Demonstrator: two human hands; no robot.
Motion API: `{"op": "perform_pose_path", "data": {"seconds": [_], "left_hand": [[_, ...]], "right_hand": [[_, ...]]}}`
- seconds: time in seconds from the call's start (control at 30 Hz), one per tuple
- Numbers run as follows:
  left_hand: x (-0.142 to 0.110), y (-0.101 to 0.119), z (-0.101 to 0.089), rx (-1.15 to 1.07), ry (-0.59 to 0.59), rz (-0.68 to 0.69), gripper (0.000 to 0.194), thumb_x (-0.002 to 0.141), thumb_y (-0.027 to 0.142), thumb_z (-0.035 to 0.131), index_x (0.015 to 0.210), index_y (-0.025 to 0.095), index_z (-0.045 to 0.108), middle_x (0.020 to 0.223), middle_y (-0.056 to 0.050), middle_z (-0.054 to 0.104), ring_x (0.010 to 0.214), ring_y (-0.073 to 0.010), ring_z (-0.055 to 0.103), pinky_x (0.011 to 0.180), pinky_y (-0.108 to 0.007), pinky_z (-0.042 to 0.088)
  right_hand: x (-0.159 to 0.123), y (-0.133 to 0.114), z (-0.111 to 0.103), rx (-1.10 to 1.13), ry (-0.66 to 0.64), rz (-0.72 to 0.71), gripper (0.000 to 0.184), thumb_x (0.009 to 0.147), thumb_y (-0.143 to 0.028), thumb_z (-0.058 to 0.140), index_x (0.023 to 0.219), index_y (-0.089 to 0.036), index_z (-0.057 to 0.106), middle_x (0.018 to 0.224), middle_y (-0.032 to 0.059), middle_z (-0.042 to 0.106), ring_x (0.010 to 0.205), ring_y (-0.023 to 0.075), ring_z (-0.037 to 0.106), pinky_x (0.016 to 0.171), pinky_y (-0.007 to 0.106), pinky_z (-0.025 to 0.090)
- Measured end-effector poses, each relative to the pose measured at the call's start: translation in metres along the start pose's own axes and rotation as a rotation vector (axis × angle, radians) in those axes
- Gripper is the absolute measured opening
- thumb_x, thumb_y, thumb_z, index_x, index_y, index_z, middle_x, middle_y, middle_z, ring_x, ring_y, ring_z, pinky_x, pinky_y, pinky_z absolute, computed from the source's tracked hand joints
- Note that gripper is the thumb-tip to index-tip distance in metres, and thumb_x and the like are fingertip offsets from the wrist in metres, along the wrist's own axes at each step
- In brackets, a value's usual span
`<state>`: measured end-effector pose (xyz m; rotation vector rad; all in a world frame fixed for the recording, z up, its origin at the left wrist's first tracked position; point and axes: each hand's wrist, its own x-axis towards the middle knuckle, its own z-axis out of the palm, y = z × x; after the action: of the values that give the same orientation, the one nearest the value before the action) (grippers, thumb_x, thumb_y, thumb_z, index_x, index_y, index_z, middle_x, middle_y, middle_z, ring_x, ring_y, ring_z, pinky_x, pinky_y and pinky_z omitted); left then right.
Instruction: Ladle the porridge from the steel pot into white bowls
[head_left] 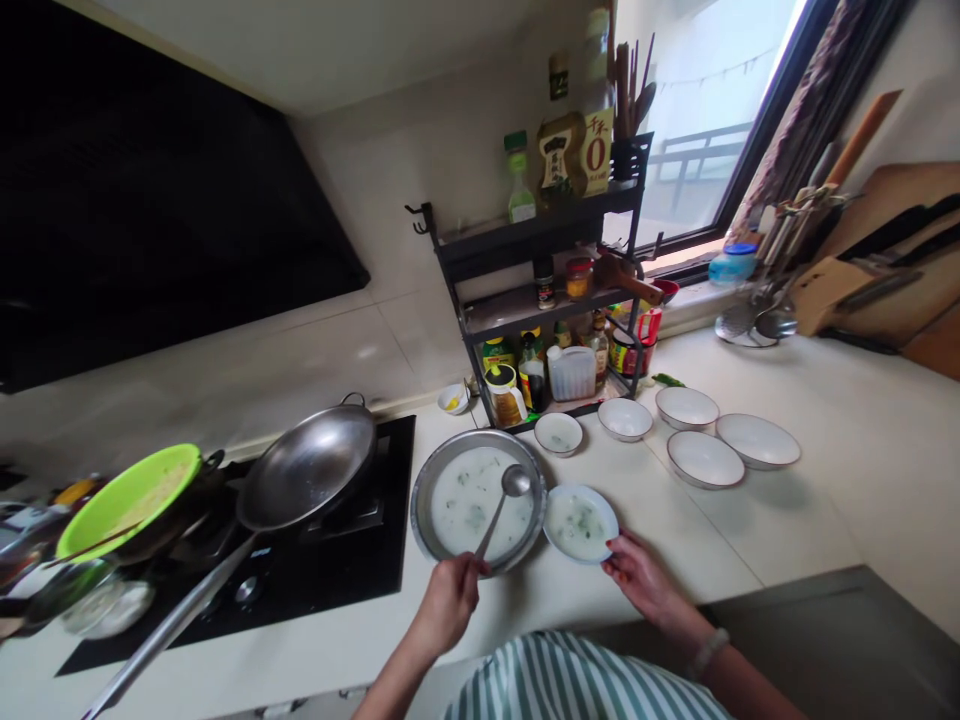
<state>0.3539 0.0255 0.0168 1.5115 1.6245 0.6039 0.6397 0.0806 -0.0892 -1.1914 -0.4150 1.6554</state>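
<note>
Far left: green bowl (127, 497) sits on a pot at the stove's (360, 560) left side, tilted. Next to it a wok (307, 468) on the stove, its long handle running down-left toward the near edge.

Centre: metal basin (478, 497) w/ white soup stands on the surface (750, 540) just right of the stove. Ladle (516, 481) has its cup over the basin's right part, handle slanting down-left into the left hand (448, 600). Left grip is clamped on the handle's near end, at the basin's near rim; ladle cup is up and right of the grip, farther from the person.

Right of basin: soup bowl (580, 523), filled, touching or just beside the basin rim. Right hand (641, 580) has fingertips on the bowl's near-right rim; fingers partly curled, steadying rather than wrapping it. Bowl lies up-left of that grip.

Farther back: rack (540, 270) w/ bottles and jars against the wall, four more bowls (705, 458) in a loose row right of it, looking empty. Far right: knife block (825, 290) & boards by the window.
</note>
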Motion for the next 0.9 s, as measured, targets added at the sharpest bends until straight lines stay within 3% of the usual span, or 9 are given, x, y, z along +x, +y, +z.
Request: {"op": "perform_pose_path", "data": {"seconds": [0.13, 0.27, 0.6, 0.9], "left_hand": [[0.011, -0.012, -0.013, -0.056, -0.012, -0.22, 0.028, 0.086, 0.033, 0.049, 0.073, 0.012, 0.063, 0.045, 0.005, 0.042, 0.04, -0.0086, 0.036, 0.045, -0.022, 0.028], [0.019, -0.016, -0.015, -0.086, -0.096, -0.341, 0.026, 0.085, 0.03, 0.049, 0.075, 0.011, 0.063, 0.046, 0.005, 0.044, 0.034, -0.006, 0.032, 0.039, -0.02, 0.02], [0.029, -0.014, -0.027, -0.386, -0.233, -0.389, 0.022, 0.081, 0.028, 0.049, 0.068, 0.012, 0.058, 0.044, 0.008, 0.039, 0.031, -0.0035, 0.024, 0.033, -0.02, 0.015], [0.025, -0.024, -0.045, -0.495, -0.207, -0.389, 0.022, 0.078, 0.031, 0.055, 0.07, 0.011, 0.059, 0.044, 0.009, 0.039, 0.029, -0.0019, 0.023, 0.033, -0.019, 0.014]], "right_hand": [[-0.005, 0.004, -0.003, 0.031, 0.057, -0.013, 0.024, 0.05, -0.03, 0.077, 0.067, -0.024, 0.061, 0.061, -0.0025, 0.064, 0.053, 0.0145, 0.052, 0.052, 0.029, 0.04], [-0.018, 0.006, -0.003, 0.044, 0.114, -0.038, 0.027, 0.048, -0.033, 0.079, 0.064, -0.025, 0.059, 0.059, -0.0025, 0.062, 0.054, 0.0157, 0.054, 0.053, 0.03, 0.043], [-0.043, 0.009, 0.001, 0.001, 0.172, -0.12, 0.03, 0.047, -0.038, 0.079, 0.061, -0.026, 0.056, 0.058, -0.0008, 0.062, 0.057, 0.019, 0.058, 0.055, 0.033, 0.047], [-0.05, 0.012, 0.007, 0.056, 0.158, -0.102, 0.029, 0.044, -0.034, 0.083, 0.056, -0.023, 0.059, 0.052, -0.0036, 0.061, 0.05, 0.0137, 0.054, 0.049, 0.027, 0.045]]}}
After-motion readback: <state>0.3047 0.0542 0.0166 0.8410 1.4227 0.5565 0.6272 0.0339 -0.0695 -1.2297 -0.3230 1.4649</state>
